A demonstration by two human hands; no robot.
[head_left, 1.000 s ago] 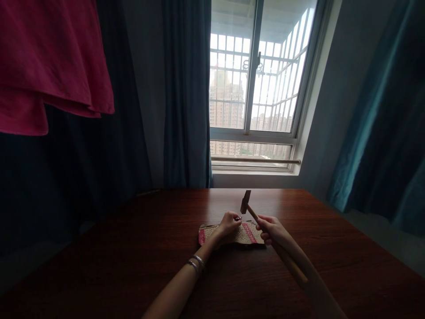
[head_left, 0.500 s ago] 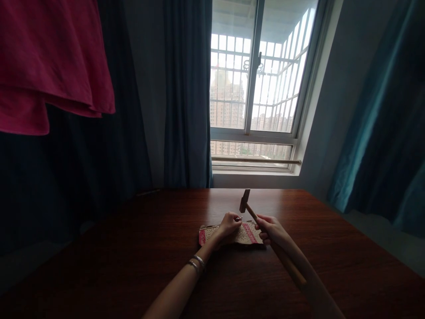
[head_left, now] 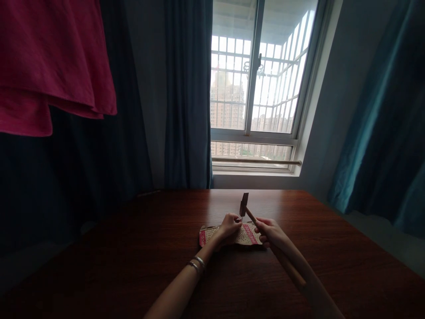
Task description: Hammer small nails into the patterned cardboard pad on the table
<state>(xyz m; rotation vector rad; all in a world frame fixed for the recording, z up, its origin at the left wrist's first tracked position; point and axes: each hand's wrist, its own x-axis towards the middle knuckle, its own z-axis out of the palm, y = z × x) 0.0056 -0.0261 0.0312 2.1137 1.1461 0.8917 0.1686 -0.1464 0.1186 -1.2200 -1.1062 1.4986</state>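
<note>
Gripping a dark-headed, wooden-handled hammer (head_left: 244, 205), the right hand (head_left: 270, 232) is closed, left hand (head_left: 229, 225) pinching something thin (head_left: 241, 219).

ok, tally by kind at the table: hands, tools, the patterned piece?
Hands: 2 (left hand, right hand)
Hammer: 1
Patterned piece: 1
Total: 4, leaving out the tiny item at the left fingertips, too small to identify.

A wooden-handled hammer (head_left: 243, 207) is up at a slant, dark head just over a small, thin, upright piece (head_left: 242, 219), perhaps a nail; from here I can't tell if they touch. Beneath lies a cream, dark-speckled pad (head_left: 246, 235), pink-banded, its near edge wavy.
</note>
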